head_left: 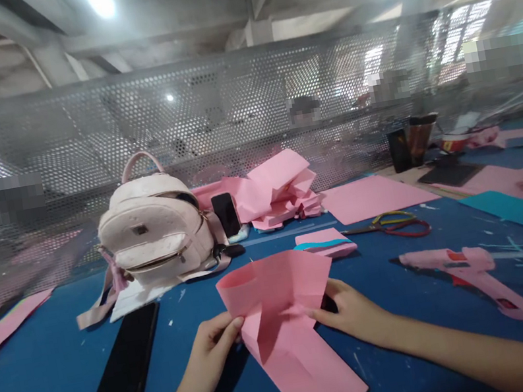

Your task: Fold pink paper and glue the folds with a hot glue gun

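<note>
Hands are holding a folded sheet of thin pink paper (292, 351) lying near the front edge of the blue worktable (44, 366), its upper flap standing up. The left hand (211, 348) is pinching the left fold. The right hand (354, 311) is pressing the right side, fingertips hidden behind the flap. Light, limp and easily creased, the paper is probably handling best by its folds. Its lower end is running to the bottom of the view.

Both bare forearms reach in from the lower edge, angled toward each other. The left hand (214, 348) is turned palm inward, thumb and forefinger pinched on the left edge of the pink paper (277, 287). The right hand (355, 310) lies knuckles up, thumb pointing left, fingers curled round the paper's right side.
</note>
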The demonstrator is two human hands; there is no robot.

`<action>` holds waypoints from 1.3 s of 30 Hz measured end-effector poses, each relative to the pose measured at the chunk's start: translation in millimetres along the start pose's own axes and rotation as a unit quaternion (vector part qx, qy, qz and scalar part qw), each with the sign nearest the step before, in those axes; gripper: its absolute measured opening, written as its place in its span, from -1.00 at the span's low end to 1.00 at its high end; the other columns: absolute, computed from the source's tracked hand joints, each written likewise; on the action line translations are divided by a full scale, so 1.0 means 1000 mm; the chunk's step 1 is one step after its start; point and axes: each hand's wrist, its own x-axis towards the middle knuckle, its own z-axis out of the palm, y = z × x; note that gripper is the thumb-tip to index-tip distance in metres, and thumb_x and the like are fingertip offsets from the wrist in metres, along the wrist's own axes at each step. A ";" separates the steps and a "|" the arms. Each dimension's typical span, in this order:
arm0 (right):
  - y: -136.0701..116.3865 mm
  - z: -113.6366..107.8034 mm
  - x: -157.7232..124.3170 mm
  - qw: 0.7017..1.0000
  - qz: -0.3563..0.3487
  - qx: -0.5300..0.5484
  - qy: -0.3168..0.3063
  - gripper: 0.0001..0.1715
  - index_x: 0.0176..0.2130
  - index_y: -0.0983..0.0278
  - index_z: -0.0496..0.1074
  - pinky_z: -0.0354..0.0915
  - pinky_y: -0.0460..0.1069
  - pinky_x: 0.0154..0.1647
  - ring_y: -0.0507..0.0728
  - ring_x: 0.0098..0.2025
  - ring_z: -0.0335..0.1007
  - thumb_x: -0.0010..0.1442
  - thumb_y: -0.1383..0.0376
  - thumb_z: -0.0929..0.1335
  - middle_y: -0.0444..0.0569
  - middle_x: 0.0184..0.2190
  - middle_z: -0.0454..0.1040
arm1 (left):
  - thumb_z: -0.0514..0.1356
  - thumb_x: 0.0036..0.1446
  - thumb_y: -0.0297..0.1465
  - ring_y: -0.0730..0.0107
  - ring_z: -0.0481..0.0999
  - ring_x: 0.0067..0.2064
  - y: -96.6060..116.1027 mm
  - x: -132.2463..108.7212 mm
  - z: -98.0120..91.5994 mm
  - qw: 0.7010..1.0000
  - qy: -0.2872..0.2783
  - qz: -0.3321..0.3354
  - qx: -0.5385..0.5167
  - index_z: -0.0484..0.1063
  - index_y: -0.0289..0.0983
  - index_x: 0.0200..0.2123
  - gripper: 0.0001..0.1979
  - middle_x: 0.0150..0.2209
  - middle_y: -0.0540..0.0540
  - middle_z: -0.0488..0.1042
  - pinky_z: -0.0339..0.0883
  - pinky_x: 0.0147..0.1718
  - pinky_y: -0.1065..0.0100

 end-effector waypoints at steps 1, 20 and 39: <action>-0.001 -0.001 0.000 1.000 -0.006 0.001 -0.011 -0.53 0.08 0.24 0.41 0.37 0.13 0.00 0.30 0.02 0.44 0.23 0.11 0.39 0.12 0.05 0.49 | 0.13 0.24 -0.05 0.44 0.18 -0.44 0.000 0.000 0.000 1.000 0.002 -0.004 -0.012 0.39 -0.30 -0.56 -0.51 -0.54 0.04 0.25 0.07 -0.44 0.45; -0.012 -0.012 0.003 0.991 -0.064 0.059 -0.097 -0.15 0.23 0.21 0.36 0.33 0.17 0.09 0.38 0.15 0.35 0.08 -0.13 0.46 0.13 0.19 0.40 | 0.23 0.23 -0.13 0.04 0.48 0.14 0.021 -0.007 0.017 0.942 0.016 -0.116 -0.316 0.49 -0.19 0.06 -0.60 0.09 -0.15 0.54 0.38 0.07 0.13; 0.003 -0.006 0.002 0.997 -0.023 0.071 -0.037 -0.24 0.21 0.25 0.33 0.35 0.24 0.11 0.37 0.13 0.38 0.15 -0.04 0.44 0.16 0.15 0.43 | 0.28 0.23 -0.22 0.03 0.13 0.38 0.006 -0.005 0.014 0.968 -0.047 0.060 -0.240 0.19 0.02 0.31 -0.38 0.40 -0.14 0.11 0.17 0.27 0.11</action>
